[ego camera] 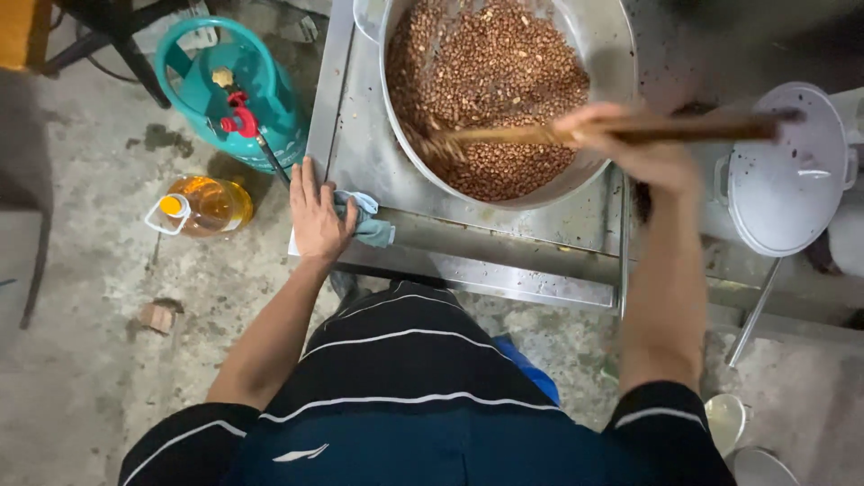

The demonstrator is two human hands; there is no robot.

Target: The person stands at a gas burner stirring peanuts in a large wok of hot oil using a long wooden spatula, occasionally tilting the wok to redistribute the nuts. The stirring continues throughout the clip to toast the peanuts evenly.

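**Spill risk at pan rim**

Your right hand (630, 144) is clamped on the long wooden paddle (549, 135), sunk in brown nuts (490, 81) filling the wide steel pan (603, 45). Your left hand (317, 216) lies flat, fingers apart, beside a blue-grey rag (369, 220). Hard strokes could throw nuts over. The teal gas cylinder (236, 94) and oil bottle (202, 205) crowd your left.

- The wooden spatula (540, 135) lies nearly level across the metal pan (603, 54), its long handle reaching out past the pan's right rim and its blade, probably flat though blurred, sunk in the nuts.
- The light blue cloth (367, 220) sits crumpled just left of the pan's near rim.
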